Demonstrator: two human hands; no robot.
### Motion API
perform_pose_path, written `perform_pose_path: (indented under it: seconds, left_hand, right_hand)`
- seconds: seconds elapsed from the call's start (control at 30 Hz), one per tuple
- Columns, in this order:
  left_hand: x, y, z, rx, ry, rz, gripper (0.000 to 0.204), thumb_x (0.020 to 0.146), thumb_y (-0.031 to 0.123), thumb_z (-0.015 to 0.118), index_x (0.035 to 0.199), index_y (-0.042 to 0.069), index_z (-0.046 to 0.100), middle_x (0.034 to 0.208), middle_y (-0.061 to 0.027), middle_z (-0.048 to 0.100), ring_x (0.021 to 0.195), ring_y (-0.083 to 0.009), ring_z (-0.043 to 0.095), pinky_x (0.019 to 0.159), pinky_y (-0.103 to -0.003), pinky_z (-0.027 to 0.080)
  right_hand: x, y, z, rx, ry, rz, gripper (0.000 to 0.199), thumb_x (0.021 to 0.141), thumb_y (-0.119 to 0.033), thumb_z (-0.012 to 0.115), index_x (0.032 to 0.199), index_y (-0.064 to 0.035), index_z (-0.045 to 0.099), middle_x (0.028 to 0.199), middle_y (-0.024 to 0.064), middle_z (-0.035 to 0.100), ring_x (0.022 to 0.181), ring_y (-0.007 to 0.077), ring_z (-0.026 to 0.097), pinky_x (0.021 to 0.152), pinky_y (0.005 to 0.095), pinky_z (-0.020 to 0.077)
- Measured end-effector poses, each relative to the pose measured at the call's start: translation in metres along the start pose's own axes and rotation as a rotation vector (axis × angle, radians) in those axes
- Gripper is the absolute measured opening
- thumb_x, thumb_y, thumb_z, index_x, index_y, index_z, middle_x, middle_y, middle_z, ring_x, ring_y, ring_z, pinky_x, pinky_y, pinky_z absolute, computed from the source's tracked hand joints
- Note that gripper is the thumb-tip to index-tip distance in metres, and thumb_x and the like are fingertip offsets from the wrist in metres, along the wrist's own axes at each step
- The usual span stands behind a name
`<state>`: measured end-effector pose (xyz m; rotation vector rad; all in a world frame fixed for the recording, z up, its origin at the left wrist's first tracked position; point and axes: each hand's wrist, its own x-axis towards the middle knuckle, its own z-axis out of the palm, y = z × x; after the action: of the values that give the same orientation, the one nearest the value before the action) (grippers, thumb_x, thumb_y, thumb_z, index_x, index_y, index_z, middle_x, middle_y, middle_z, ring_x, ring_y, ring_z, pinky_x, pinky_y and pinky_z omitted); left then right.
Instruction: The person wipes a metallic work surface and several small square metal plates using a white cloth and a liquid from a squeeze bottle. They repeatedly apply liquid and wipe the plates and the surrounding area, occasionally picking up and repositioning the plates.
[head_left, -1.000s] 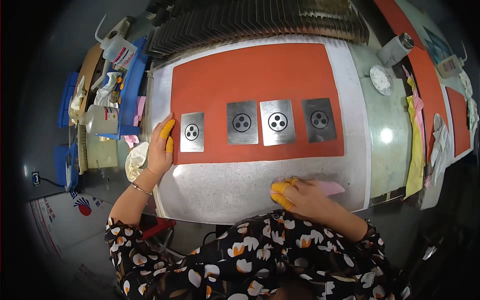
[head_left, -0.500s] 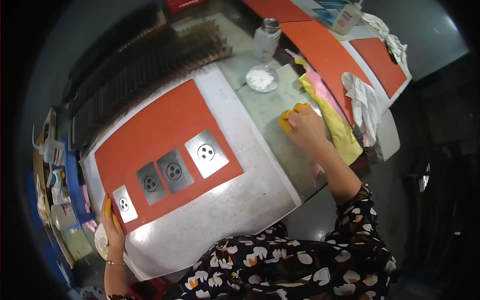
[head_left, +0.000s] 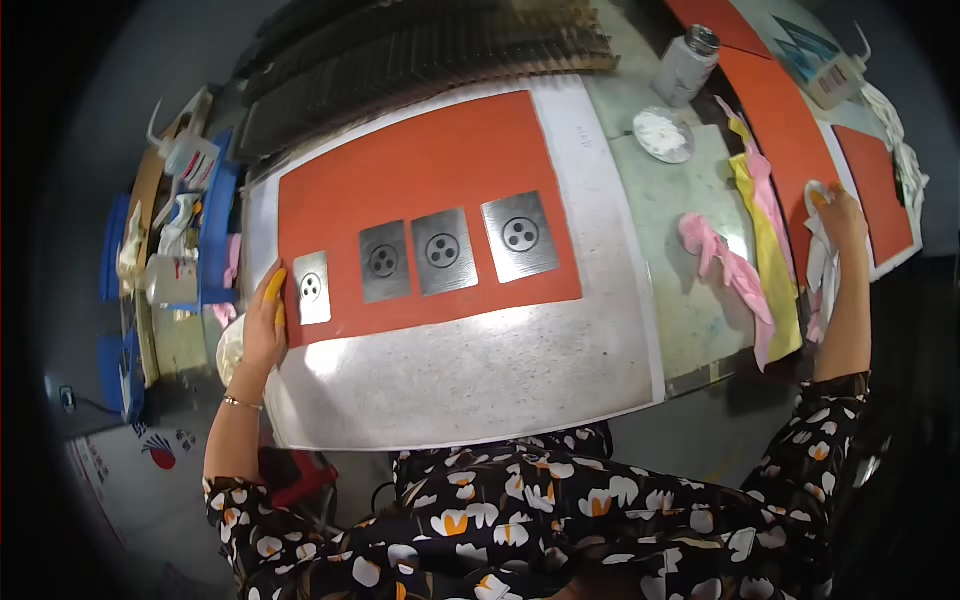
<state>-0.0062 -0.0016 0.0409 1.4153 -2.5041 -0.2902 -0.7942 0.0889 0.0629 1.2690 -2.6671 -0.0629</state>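
Sizing up the bench (head_left: 690, 325), we've got an orange mat (head_left: 425, 165) on it, set back from the front edge. Looks to us like the step is picking up the white cloth (head_left: 820, 255) toward the bench's right edge, so next we'd want a firm pinch. The right hand (head_left: 845, 218) is on it; can't tell if it's gripping. Left hand (head_left: 262, 325): open, fingers along the mat's left edge. Four metal plates (head_left: 442, 250) line the mat's front edge.
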Motion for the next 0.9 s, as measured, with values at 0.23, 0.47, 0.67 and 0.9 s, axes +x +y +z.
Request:
perform_pose_path:
  seconds: [0.23,0.47,0.67,0.9]
  left_hand:
    - [-0.014,0.008,0.001,0.046,0.339,-0.080,0.038,0.085,0.000,0.044,0.123,-0.001,0.045,0.127,-0.0161,0.047,0.118,-0.0309,0.044,0.100,-0.035,0.033]
    - [-0.009,0.130,0.019,-0.555,0.346,-0.148,0.036,0.085,0.003,0.052,0.120,-0.001,0.049,0.122,-0.0131,0.051,0.115,-0.0234,0.047,0.100,-0.034,0.032]
    - [-0.006,0.249,0.047,-0.981,-0.199,0.069,0.073,0.074,0.024,0.072,0.133,0.003,0.035,0.134,-0.0175,0.037,0.124,-0.0303,0.037,0.103,-0.037,0.029]
    - [-0.007,0.238,0.026,-0.780,0.222,0.207,0.093,0.065,0.034,0.077,0.136,0.001,0.027,0.128,-0.0206,0.039,0.120,-0.0314,0.041,0.097,-0.038,0.037]
  right_hand:
    - [0.032,0.024,0.016,-0.015,-0.097,-0.228,0.029,0.083,-0.020,0.053,0.104,-0.0006,0.054,0.097,0.0198,0.062,0.091,0.0390,0.058,0.073,0.0440,0.0461]
    - [-0.059,0.054,-0.076,0.585,-0.123,-0.341,0.020,0.086,-0.006,0.048,0.102,0.0046,0.052,0.094,0.0093,0.058,0.084,0.0149,0.053,0.075,0.0269,0.0415]
    - [-0.238,-0.091,-0.134,1.641,-0.401,-0.011,0.022,0.085,-0.015,0.053,0.100,0.0008,0.055,0.092,0.0052,0.059,0.082,0.0122,0.057,0.073,0.0238,0.0456]
    - [-0.306,-0.290,-0.095,1.791,-0.808,-0.550,0.029,0.081,-0.008,0.049,0.109,0.0004,0.051,0.101,0.0050,0.058,0.091,0.0119,0.055,0.082,0.0257,0.0439]
